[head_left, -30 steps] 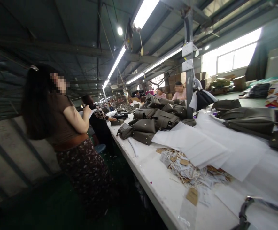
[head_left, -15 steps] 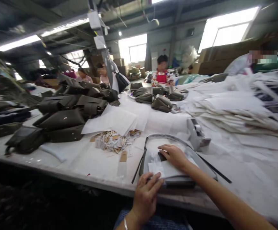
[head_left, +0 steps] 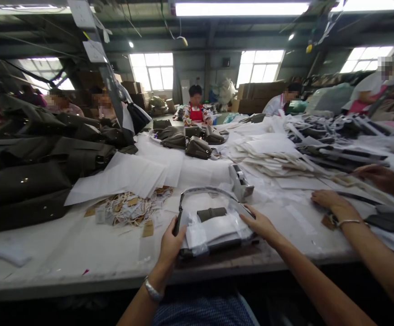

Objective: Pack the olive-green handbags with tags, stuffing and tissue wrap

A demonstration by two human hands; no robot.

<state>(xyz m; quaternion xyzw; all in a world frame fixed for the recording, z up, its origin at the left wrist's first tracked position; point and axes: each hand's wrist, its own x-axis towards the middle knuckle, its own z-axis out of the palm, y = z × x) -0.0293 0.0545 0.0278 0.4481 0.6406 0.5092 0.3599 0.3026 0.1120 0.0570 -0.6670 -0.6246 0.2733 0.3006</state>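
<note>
The bag (head_left: pixel 212 214) lies on the counter (head_left: pixel 112 262) at lower centre of the frame, white wrap (head_left: pixel 215 229) across it. The left grip (head_left: pixel 175 231) holds its left edge; the right grip (head_left: pixel 255 222) holds its right edge. Tags (head_left: pixel 131 208) lie left of it, a dispenser (head_left: pixel 241 184) stands just beyond its handle, and a co-worker's hand (head_left: pixel 333 201) rests at right.

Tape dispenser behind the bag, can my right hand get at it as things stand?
Likely yes: the tape dispenser stands just beyond the right hand, and nothing tall seems to block the way. The hand would only need to leave the bag.
</note>
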